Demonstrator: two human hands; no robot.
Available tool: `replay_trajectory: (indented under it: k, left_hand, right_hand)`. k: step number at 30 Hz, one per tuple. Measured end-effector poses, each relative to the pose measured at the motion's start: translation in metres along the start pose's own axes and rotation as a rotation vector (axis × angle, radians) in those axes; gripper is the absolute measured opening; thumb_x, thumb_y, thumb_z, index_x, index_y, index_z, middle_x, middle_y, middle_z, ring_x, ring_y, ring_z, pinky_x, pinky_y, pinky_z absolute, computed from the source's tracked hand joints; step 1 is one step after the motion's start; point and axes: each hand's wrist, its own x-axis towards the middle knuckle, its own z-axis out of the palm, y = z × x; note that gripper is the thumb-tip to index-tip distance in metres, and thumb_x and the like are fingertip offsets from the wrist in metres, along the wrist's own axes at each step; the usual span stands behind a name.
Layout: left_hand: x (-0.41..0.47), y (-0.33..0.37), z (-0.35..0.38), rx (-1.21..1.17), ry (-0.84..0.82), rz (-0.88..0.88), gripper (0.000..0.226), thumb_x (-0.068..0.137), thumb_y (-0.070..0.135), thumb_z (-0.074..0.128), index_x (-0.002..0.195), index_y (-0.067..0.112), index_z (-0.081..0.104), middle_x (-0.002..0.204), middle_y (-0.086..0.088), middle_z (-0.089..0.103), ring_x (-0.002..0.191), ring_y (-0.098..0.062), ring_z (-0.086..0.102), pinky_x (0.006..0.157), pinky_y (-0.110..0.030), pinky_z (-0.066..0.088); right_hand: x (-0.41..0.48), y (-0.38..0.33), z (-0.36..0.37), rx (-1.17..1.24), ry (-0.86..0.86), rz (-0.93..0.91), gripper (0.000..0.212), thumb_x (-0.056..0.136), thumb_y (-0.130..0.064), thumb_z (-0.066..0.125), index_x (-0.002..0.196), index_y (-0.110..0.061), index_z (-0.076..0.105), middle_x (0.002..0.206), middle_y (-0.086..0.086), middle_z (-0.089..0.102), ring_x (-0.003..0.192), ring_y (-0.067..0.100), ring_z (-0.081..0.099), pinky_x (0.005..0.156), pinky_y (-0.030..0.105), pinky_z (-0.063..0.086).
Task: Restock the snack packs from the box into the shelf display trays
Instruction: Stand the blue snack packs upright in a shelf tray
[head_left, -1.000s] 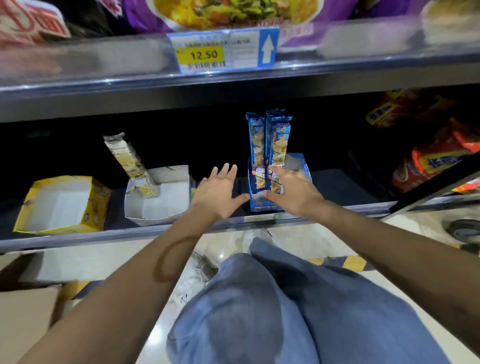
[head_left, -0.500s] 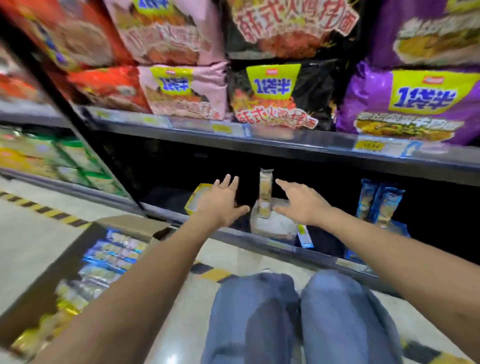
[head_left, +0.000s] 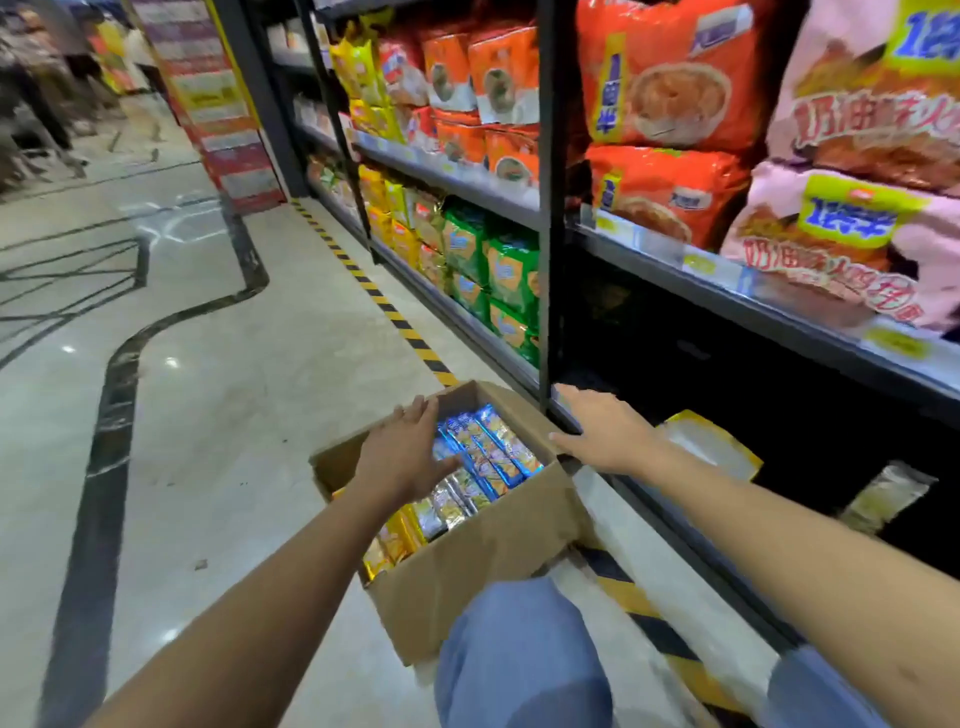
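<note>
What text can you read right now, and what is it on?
"1袋半": blue print on the yellow label of the lower pink bag.
"奶油", the rest blurred: red print on the same bag.
Price tags, orange bags, and snack packs in the box: too blurred to read.

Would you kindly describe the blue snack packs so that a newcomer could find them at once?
Find the open cardboard box on the floor beside the dark bottom shelf. At its far end, partly hidden by the left hand, lie the blue snack packs. They alone are blue: nearer the person lie silver packs, then yellow packs.
</note>
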Motion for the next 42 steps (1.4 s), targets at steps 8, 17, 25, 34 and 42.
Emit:
replay_trajectory:
  k: [8, 17, 25, 34, 42]
  left_hand:
    - [0.012, -0.094, 0.07, -0.101, -0.056, -0.224, 0.085, 0.091, 0.055, 0.047, 0.152, 0.016, 0.002, 0.16, -0.004, 0.004, 0.147, -0.025, 0.011, 0.117, -0.042, 0.024]
    - [0.103, -0.093, 0.179, -0.203, -0.162, -0.302, 0.088, 0.09, 0.055, 0.048, 0.151, 0.011, 0.003, 0.159, -0.007, 0.01, 0.144, -0.029, 0.021, 0.112, -0.046, 0.032]
    - [0.16, -0.105, 0.271, -0.33, -0.145, -0.488, 0.077, 0.087, 0.056, 0.052, 0.14, 0.005, 0.032, 0.124, -0.019, 0.056, 0.113, -0.035, 0.053, 0.09, -0.044, 0.047]
    - [0.171, -0.106, 0.293, -0.782, -0.043, -0.717, 0.04, 0.074, 0.046, 0.075, 0.072, 0.023, 0.042, 0.077, -0.002, 0.053, 0.08, -0.023, 0.052, 0.077, -0.039, 0.047]
    - [0.165, -0.111, 0.293, -0.892, -0.041, -0.622, 0.052, 0.071, 0.039, 0.079, 0.108, 0.019, 0.048, 0.09, -0.001, 0.058, 0.085, -0.029, 0.064, 0.077, -0.046, 0.055]
  right_hand:
    - [0.104, -0.057, 0.084, -0.083, -0.12, -0.149, 0.068, 0.092, -0.039, 0.051, 0.149, -0.016, 0.022, 0.149, 0.006, 0.038, 0.135, 0.026, 0.038, 0.105, 0.037, 0.036]
    - [0.201, -0.011, 0.197, -0.105, -0.268, -0.109, 0.055, 0.091, -0.033, 0.053, 0.135, -0.005, 0.037, 0.125, 0.017, 0.056, 0.118, 0.034, 0.051, 0.085, 0.037, 0.041]
    - [0.257, 0.024, 0.292, 0.014, -0.287, -0.042, 0.063, 0.09, -0.031, 0.058, 0.142, -0.008, 0.032, 0.145, 0.018, 0.036, 0.137, 0.033, 0.03, 0.111, 0.04, 0.028]
    - [0.271, 0.024, 0.318, 0.124, -0.135, 0.094, 0.048, 0.083, -0.03, 0.07, 0.118, -0.004, 0.05, 0.126, 0.017, 0.049, 0.114, 0.034, 0.049, 0.089, 0.041, 0.042]
    - [0.269, 0.026, 0.315, 0.186, -0.129, 0.082, 0.031, 0.084, -0.027, 0.068, 0.098, -0.016, 0.043, 0.105, 0.008, 0.059, 0.1, 0.032, 0.056, 0.076, 0.039, 0.044]
